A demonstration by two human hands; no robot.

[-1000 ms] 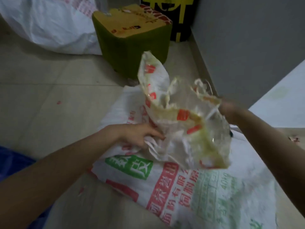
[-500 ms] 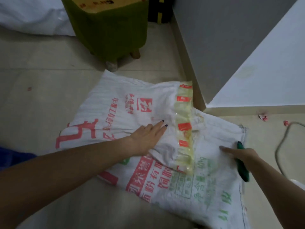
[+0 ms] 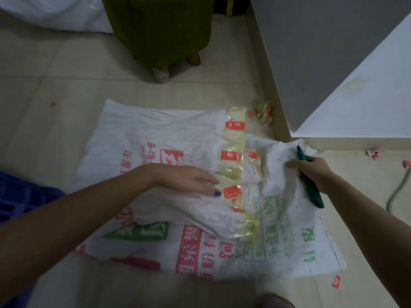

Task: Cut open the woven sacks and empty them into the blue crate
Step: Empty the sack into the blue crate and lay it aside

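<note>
A flat white woven sack [image 3: 160, 134] with red print lies on the floor, overlapping a second sack [image 3: 255, 252] with red and green print. A yellowish tape strip [image 3: 233, 152] with red labels crosses the upper sack's end. My left hand [image 3: 189, 177] rests flat on the upper sack beside the tape, fingers straight. My right hand [image 3: 311, 168] grips a green cutter [image 3: 311, 185], blade end pointing up, and touches a raised fold of sack at the right. The blue crate [image 3: 20, 196] shows at the left edge.
A green stool [image 3: 160, 30] stands just beyond the sacks. A grey wall corner [image 3: 322, 63] and skirting lie at the right. Another white sack [image 3: 51, 12] sits at the far left. Torn tape scraps [image 3: 263, 111] litter the floor, with a grey cable [image 3: 398, 192] at right.
The lifted, tape-covered sack end has been laid down flat. My left hand now presses on it, and my right hand with the cutter has moved up to the sack's right fold.
</note>
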